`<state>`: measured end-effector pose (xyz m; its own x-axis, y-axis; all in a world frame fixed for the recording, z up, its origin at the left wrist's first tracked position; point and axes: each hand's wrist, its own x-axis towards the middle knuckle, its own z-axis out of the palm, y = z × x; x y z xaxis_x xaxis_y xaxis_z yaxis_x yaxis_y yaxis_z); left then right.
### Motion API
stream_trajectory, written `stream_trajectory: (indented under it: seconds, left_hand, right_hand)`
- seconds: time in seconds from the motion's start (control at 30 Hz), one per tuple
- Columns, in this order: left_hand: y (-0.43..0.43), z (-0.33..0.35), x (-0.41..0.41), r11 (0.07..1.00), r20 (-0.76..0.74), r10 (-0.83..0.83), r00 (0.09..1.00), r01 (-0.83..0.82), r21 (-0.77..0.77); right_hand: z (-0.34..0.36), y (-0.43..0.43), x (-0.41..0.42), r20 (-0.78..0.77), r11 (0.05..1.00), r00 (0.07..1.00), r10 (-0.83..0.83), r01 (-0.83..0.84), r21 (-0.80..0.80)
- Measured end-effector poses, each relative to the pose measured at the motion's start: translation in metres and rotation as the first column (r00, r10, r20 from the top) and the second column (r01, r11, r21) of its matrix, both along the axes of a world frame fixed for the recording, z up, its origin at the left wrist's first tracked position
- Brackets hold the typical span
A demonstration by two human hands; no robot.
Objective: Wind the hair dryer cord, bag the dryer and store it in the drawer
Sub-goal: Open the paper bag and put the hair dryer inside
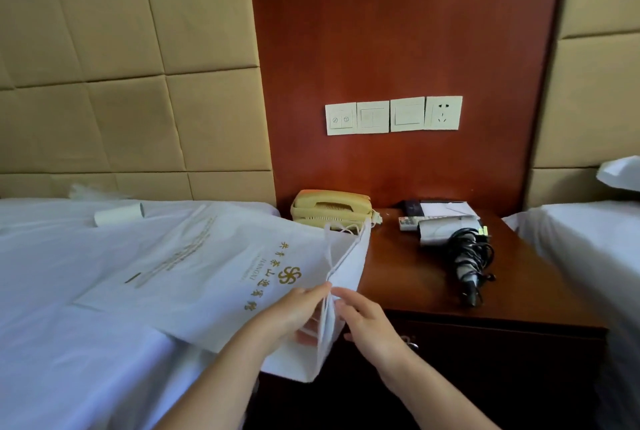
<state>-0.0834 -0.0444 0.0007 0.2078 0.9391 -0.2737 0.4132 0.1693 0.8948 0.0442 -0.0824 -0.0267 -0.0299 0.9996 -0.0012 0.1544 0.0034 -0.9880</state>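
A white drawstring bag [242, 277] with gold lettering lies on the bed's right edge, its mouth hanging over the gap toward the nightstand. My left hand [294, 315] pinches one side of the bag's mouth. My right hand [367, 320] touches the opposite side with loosely curled fingers; whether it grips the cloth is unclear. The grey hair dryer [446, 228] lies on the dark wooden nightstand [408, 277], its black cord [472, 256] wound around the handle. The drawer front [485, 343] below is closed.
A yellow telephone [330, 207] sits at the nightstand's back left, with a remote and papers [440, 209] behind the dryer. A paper tube [119, 214] and a printed sheet [166, 256] lie on the left bed. Another bed [581, 249] stands at right. A wall socket panel [393, 115] is above.
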Motion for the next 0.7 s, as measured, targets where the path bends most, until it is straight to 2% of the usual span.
stream_trajectory:
  seconds: [0.1, 0.17, 0.23, 0.33, 0.4, 0.47, 0.5, 0.57, 0.63, 0.7]
  left_hand:
    - [0.005, -0.002, -0.004, 0.999, 0.018, -0.036, 0.999, 0.036, -0.022]
    - [0.004, -0.004, -0.004, 1.000, -0.055, -0.028, 0.998, 0.028, 0.007]
    - [0.004, -0.008, -0.003, 0.996, -0.187, -0.017, 0.982, 0.034, 0.088]
    - [0.001, -0.009, -0.003, 0.981, -0.270, 0.005, 0.963, 0.047, 0.188]
    - [0.000, -0.005, -0.004, 0.969, -0.338, 0.024, 0.941, 0.061, 0.238]
    - [0.001, -0.001, -0.006, 0.947, -0.431, 0.041, 0.901, 0.103, 0.303]
    - [0.002, 0.001, -0.008, 0.938, -0.493, 0.041, 0.869, 0.137, 0.319]
    - [0.005, 0.007, -0.011, 0.941, -0.594, 0.025, 0.804, 0.182, 0.286]
    - [0.008, 0.013, -0.011, 0.959, -0.644, -0.026, 0.765, 0.200, 0.199]
    - [0.011, 0.017, -0.010, 0.975, -0.689, -0.055, 0.723, 0.188, 0.120]
  right_hand:
    - [-0.001, 0.006, 0.006, 0.014, 0.999, 1.000, 0.021, -0.022, 0.032]
    - [-0.002, 0.011, 0.013, 0.023, 0.999, 1.000, 0.010, -0.010, 0.033]
    - [-0.003, 0.015, 0.020, 0.033, 0.988, 0.995, -0.097, 0.093, 0.122]
    - [0.006, 0.016, 0.036, 0.018, 0.850, 0.920, -0.392, 0.354, 0.389]
    - [0.019, 0.013, 0.048, 0.079, 0.759, 0.867, -0.492, 0.383, 0.527]
    - [0.025, 0.016, 0.058, 0.287, 0.731, 0.818, -0.499, 0.218, 0.647]
    - [0.025, 0.020, 0.060, 0.455, 0.767, 0.769, -0.449, 0.070, 0.638]
    - [0.021, 0.026, 0.057, 0.760, 0.877, 0.586, -0.280, -0.166, 0.451]
    - [0.018, 0.031, 0.050, 0.876, 0.916, 0.436, -0.208, -0.228, 0.331]
    - [0.022, 0.037, 0.042, 0.901, 0.918, 0.374, -0.220, -0.232, 0.321]
